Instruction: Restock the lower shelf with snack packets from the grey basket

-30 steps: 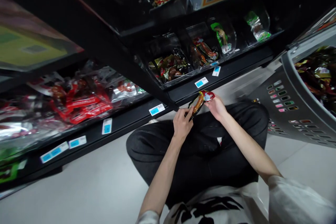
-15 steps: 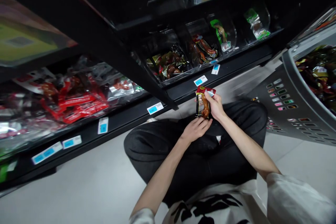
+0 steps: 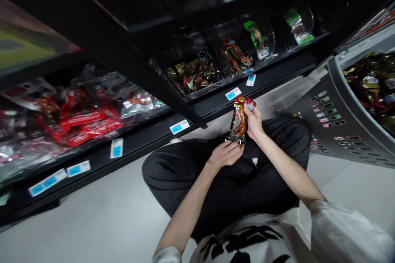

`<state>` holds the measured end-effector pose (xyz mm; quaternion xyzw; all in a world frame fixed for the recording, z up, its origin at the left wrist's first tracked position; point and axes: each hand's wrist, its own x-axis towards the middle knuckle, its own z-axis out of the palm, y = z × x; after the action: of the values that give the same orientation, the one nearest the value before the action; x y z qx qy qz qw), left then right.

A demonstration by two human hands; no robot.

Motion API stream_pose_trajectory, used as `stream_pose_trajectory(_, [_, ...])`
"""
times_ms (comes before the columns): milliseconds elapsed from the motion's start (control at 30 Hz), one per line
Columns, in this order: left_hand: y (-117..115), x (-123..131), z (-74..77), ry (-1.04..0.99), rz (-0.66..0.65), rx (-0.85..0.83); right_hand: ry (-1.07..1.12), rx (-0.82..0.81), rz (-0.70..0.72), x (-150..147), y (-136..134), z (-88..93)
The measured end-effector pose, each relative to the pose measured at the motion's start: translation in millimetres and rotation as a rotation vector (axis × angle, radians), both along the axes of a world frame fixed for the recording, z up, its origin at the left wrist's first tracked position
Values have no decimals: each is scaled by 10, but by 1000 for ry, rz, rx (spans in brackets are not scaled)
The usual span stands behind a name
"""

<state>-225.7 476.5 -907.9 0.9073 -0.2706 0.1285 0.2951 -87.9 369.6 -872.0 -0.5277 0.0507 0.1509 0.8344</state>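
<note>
A sealed snack packet (image 3: 239, 121) with a red top and a brown sausage-like piece inside stands nearly upright in front of my knees. My right hand (image 3: 254, 121) grips its upper end and side. My left hand (image 3: 226, 154) pinches its lower edge from below. I sit cross-legged in black trousers on a pale floor, facing a low black shelf (image 3: 216, 104).
Clear bins on the shelf hold similar packets (image 3: 193, 76), with blue price tags (image 3: 233, 93) along the edge. Red and silver packets (image 3: 83, 119) fill the left section. A grey perforated basket (image 3: 336, 119) full of packets stands at my right.
The packet turned from a slant to nearly upright between both hands. My left hand dropped from its left end to beneath its lower edge.
</note>
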Motion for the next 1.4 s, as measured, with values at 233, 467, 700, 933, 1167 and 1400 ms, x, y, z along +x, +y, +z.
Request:
stream_pose_trajectory(233, [9, 1, -25, 85, -12, -89, 3, -54, 7, -10, 11, -8])
stream_pose_trajectory(467, [1, -2, -50, 124, -22, -128, -22, -87, -4, -7, 7, -29])
stream_pose_trajectory(700, [-37, -21, -11, 88, -68, -136, 32, -50, -5, -18, 8, -16])
stream_pose_trajectory(933, [-40, -24, -43, 84, -78, -68, 75, -60, -3, -3, -2, -36])
stream_pose_trajectory(1167, [-51, -21, -36, -86, -54, 108, 78, -64, -19, -1, 3, -65])
stream_pose_trajectory(1400, [55, 60, -31, -314, 423, -67, 82, -100, -13, 103, -90, -42])
